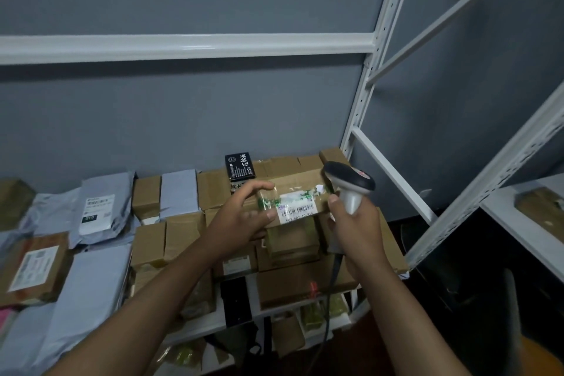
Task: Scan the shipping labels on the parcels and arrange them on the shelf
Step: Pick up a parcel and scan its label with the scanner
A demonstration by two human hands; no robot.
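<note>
— How are the hands set?
— The left hand [244, 217] grips the cardboard parcel [293, 201] above the shelf's [213, 319] boxes; the right hand [354, 223] clasps the barcode scanner [351, 186] beside its label [297, 212].

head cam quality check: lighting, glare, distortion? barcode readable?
Head view: dim, flat light; floor at lower right nearly black. Glare streak on the white shelf beam. Wide-angle bends the shelf uprights. Held parcel: barcode label is visible, its digits soft, with tape sheen above it. Left hand and right hand on the scanner are fairly sharp.
</note>
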